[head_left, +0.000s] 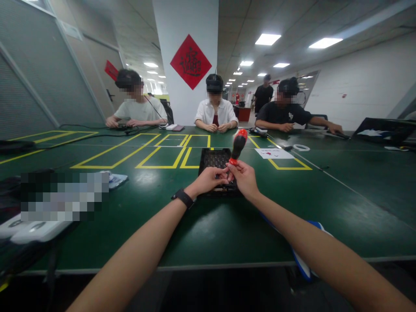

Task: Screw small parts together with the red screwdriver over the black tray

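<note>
A screwdriver with a red and black handle stands nearly upright, its handle pointing up and tilted slightly right. My right hand is closed on its lower part, just under the red collar. Close beside it, my left hand is closed in a pinch, fingertips meeting those of the right. What the left fingers pinch is hidden; the screwdriver's tip cannot be seen either. Both hands are over a black tray with a textured, compartment-like inside, lying on the green table.
Yellow tape rectangles mark the tabletop. A paper sheet and a white cable coil lie right of the tray. A blue-and-white object is at the front edge under my right arm. White devices lie left. Several people sit opposite.
</note>
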### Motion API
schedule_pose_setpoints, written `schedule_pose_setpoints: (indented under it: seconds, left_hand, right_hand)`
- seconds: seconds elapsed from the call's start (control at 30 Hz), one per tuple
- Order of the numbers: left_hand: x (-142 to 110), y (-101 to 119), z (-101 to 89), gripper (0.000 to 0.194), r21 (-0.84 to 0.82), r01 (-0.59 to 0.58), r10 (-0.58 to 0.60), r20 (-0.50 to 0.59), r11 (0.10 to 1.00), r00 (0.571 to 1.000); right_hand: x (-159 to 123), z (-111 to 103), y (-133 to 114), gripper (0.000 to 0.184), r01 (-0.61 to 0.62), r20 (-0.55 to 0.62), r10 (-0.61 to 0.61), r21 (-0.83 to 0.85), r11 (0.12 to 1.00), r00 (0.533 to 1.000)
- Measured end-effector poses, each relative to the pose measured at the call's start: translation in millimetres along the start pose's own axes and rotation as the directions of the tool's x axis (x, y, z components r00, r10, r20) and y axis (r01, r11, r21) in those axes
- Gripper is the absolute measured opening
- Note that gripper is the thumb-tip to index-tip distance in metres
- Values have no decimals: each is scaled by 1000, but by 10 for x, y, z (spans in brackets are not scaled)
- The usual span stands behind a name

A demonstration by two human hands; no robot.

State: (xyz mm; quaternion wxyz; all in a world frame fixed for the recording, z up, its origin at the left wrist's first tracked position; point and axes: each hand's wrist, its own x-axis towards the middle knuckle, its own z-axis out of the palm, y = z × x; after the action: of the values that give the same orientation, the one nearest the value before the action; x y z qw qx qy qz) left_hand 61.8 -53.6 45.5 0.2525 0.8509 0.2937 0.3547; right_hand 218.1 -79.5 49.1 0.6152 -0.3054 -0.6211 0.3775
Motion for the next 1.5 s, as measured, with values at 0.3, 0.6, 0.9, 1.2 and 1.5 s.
schedule_pose_setpoints:
  seconds: [0.3,0.6,0.9,1.2,1.5]
  left_hand:
    - [-15,69,-29,20,-25,-10,10,-3,1000,1000]
    - [-12,2,18,30,99,18,-14,-37,995,999]
    - [-16,11,-15,30,35,1,-3,61,999,998]
    - [-15,36,10,29,43,56,-54,-61,997,997]
    - [-25,51,5,34,41,47,-46,-18,998,999]
  right_hand:
    - [42,-34,7,29,15,7,-14,-58,998,1000]
    - [50,-35,46,31,-44,19,43,36,998,999]
    - [74,-77,81,40,-80,106,66,124,989,992]
    - [60,-48,51,37,-108,7,108,112,988,994]
    - [50,-40,68,37,-114,14,113,129,985,994]
